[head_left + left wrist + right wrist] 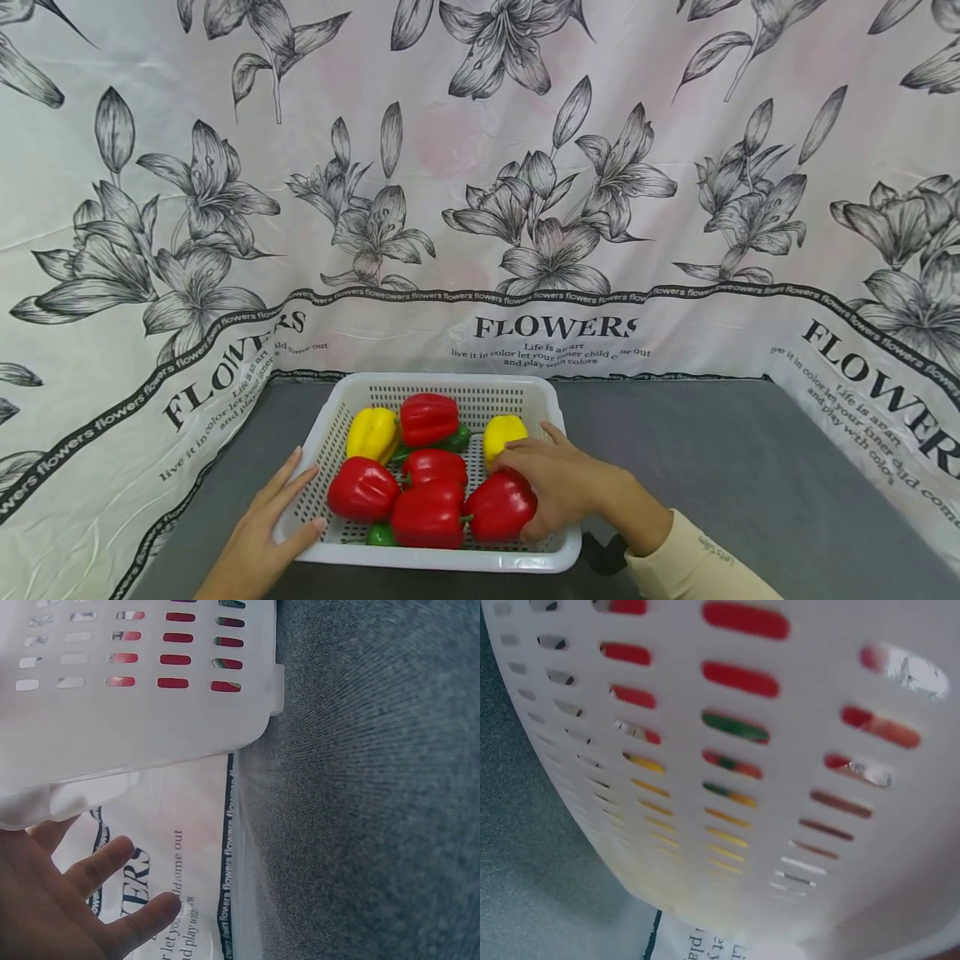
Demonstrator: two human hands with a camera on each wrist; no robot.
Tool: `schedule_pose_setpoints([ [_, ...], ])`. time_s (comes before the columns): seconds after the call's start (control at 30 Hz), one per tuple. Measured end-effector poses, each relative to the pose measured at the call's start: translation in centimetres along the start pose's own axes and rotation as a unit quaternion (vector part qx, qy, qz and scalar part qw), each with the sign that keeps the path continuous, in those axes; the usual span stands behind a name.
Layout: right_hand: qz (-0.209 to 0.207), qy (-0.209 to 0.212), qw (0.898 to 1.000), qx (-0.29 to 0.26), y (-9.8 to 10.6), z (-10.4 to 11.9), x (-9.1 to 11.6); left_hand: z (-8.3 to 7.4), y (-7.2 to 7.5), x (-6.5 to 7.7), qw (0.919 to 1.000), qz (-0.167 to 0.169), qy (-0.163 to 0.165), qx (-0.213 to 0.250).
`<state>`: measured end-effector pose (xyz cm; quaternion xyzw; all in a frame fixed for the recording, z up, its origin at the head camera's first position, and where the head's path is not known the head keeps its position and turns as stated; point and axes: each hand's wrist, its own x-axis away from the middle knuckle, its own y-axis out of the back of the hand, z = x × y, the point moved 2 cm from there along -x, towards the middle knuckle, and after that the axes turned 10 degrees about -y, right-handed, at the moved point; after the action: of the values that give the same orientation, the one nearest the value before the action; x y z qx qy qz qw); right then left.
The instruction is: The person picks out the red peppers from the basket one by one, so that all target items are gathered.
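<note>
Basket (450, 557), white, slotted: stood upright on the grey table (675, 450), in front of a flower-print cloth (480, 250).

Right red pepper (495, 507): lay at the basket's near right. Right hand (558, 483), cream sleeve (690, 557): reached over the right rim and grasped this pepper, fingers on its far side, thumb on its near side.

Front red pepper (428, 517): lay just left of it, stem pointing right. Middle red pepper (437, 467): just behind. Left red pepper (363, 489): near the left wall. Back red pepper (429, 418): farther back, above a green pepper (455, 439).

Left yellow pepper (371, 433): back left. Right yellow pepper (502, 435): behind the grasped one, partly covered by the hand.

Near green pepper (381, 535): at the front, mostly hidden.

Left hand (262, 525): at the left rim, grip released, fingers spread; contact could not be told.
</note>
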<state>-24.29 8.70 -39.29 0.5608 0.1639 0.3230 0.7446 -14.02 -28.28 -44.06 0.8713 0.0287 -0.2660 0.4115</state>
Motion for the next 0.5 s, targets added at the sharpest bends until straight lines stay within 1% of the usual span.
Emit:
schedule_pose_setpoints([
  [0.17, -0.008, 0.022, 0.999, -0.047, 0.11, -0.36, -0.01, -0.05, -0.02, 0.02, 1.0, -0.003, -0.004, 0.004],
  [0.33, -0.028, 0.037, 0.996, -0.071, 0.2, -0.34, 0.06, -0.05, 0.05, 0.03, 1.0, 0.0, -0.001, 0.006],
  [0.5, -0.044, 0.048, 0.991, -0.114, 0.33, -0.24, 0.09, -0.02, 0.06, -0.01, 1.0, 0.003, -0.001, 0.005],
])
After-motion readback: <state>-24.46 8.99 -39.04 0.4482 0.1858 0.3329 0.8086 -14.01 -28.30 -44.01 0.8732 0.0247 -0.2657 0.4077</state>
